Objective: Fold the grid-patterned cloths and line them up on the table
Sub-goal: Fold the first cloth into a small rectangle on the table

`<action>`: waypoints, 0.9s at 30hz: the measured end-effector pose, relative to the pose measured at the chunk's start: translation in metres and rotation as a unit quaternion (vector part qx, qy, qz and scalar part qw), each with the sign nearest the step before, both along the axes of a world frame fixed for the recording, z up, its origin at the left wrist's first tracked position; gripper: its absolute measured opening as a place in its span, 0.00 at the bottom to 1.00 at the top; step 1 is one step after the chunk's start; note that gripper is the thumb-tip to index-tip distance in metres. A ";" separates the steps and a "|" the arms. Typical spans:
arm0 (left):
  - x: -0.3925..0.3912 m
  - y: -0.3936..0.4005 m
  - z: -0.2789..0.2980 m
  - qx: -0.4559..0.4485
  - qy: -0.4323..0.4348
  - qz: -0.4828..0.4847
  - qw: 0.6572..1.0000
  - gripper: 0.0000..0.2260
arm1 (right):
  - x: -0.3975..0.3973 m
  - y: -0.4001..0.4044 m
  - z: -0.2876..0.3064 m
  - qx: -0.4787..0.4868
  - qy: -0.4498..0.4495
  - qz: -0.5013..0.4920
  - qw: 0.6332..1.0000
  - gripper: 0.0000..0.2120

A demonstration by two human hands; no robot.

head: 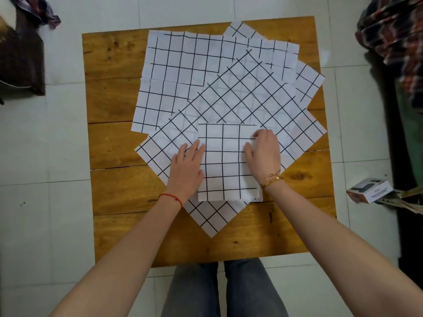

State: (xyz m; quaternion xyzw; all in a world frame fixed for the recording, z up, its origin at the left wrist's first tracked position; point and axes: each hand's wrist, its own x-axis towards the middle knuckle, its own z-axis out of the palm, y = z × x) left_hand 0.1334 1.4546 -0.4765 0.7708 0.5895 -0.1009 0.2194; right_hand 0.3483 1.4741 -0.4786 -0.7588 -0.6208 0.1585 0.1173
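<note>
The left hand [186,167] is lying flat, fingers straight, pressing the left edge of the folded cloth [225,163], likely pinning it. The right hand [265,154] is resting on its right side, fingertips curled at the far corner, perhaps pinching it. Beneath both palms, unfolded grid cloths [229,92] are fanning across the wooden table [114,145], standing on pale floor tiles [45,202].

The cloths [240,97] are white with a black grid; the bench [114,143] is honey-brown wood; the floor [45,156] pale tile.
</note>
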 end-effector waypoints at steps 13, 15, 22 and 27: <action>0.005 0.036 -0.018 -0.016 0.066 -0.037 0.997 0.39 | -0.069 0.020 -0.021 -0.136 -0.105 0.271 0.947 0.29; 0.004 0.038 -0.019 -0.023 0.068 -0.041 0.997 0.39 | -0.065 0.021 -0.022 -0.137 -0.121 0.279 0.943 0.29; 0.003 0.039 -0.021 -0.035 0.075 -0.049 0.995 0.40 | -0.009 0.009 -0.026 -0.128 -0.145 0.185 0.963 0.28; 0.002 0.038 -0.021 -0.034 0.073 -0.052 0.995 0.40 | 0.021 0.004 -0.026 -0.129 -0.141 0.158 0.969 0.27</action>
